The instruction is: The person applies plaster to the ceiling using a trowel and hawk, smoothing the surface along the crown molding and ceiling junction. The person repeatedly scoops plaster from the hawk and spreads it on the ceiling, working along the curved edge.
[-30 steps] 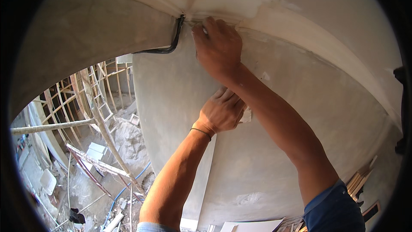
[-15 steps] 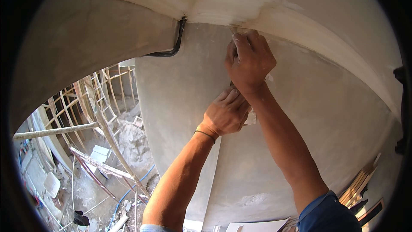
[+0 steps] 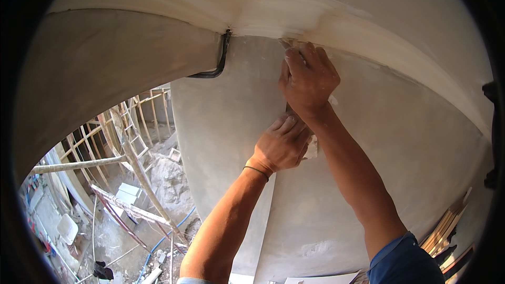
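High on the grey wall (image 3: 221,121), my right hand (image 3: 310,81) is closed around a putty knife (image 3: 285,44), mostly hidden by the fingers. Its narrow blade tip meets the joint under the pale cornice (image 3: 284,18). Just below, my left hand (image 3: 283,142) is closed, its fingers turned toward the wall. A thin dark edge (image 3: 288,107) shows between the two hands, and a pale, smeared patch (image 3: 312,147) shows beside the left fingers. Whether either belongs to what the left hand holds, I cannot tell. Whitish specks dot my fingers.
A black cable (image 3: 223,55) bends out of the corner at left. Below it, an opening shows wooden poles (image 3: 142,179), a blue hose (image 3: 158,244) and rubble far down. Wooden strips (image 3: 444,226) lean at lower right; white boards (image 3: 323,280) lie at the bottom.
The whole view has shifted slightly, so the wall and cornice sit a little lower. Both hands keep nearly the same place on the wall, with their grips unchanged.
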A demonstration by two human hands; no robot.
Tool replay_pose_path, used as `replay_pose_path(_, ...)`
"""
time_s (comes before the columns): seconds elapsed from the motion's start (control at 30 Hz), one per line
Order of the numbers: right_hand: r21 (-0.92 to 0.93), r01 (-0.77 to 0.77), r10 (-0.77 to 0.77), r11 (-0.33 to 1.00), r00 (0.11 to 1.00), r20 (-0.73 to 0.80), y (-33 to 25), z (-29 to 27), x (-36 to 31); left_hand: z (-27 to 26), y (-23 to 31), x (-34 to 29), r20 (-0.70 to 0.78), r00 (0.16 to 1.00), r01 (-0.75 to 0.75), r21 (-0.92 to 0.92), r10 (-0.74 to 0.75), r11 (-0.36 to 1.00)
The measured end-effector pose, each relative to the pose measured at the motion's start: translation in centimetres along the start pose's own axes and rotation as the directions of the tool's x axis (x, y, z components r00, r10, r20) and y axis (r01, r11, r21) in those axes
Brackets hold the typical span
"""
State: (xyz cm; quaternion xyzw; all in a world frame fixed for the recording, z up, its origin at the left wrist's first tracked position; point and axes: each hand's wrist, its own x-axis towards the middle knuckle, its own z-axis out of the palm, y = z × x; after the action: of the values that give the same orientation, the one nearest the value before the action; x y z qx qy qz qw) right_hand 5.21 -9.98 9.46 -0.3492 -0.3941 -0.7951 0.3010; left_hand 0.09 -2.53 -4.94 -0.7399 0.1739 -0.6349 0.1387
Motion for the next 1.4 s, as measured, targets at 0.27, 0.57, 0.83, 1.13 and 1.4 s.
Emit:
replay_pose_path(0.27,0.166,0.075,-0.084,0.983,0.995,0.049,-3.7,2.5,1.1,-0.1,-0.1,-0.5,0.119,0.993,0.004,-0.035,0.0,0.999)
replay_pose_path(0.57,0.061,0.023,-0.028,0.998,0.996,0.084,1.2,-1.2,0.2,-0.3,0.2,0.1,0.095,0.995,0.016,0.006,-0.017,1.0)
replay_pose_path(0.83,0.291,-0.337,0.297,0.895,0.939,0.171,0.8,-5.8,0.4,-0.6,0.2,0.4,0.05,0.998,-0.028,0.033,0.026,0.999)
replay_pose_path(1.13,0.301,-0.904,0.611,-0.303,0.058,0.789,5.2,-27.4,-8.0,-0.6,0.3,0.8,0.091,0.996,-0.013,0.026,0.01,1.0)
replay_pose_path(1.4,-0.101,-0.504,0.321,-0.858,-0.678,0.661,5.1,-49.9,-16.9,-5.3,16.3,-6.2,0.716,0.458,0.888,-0.396,-0.527,0.234)
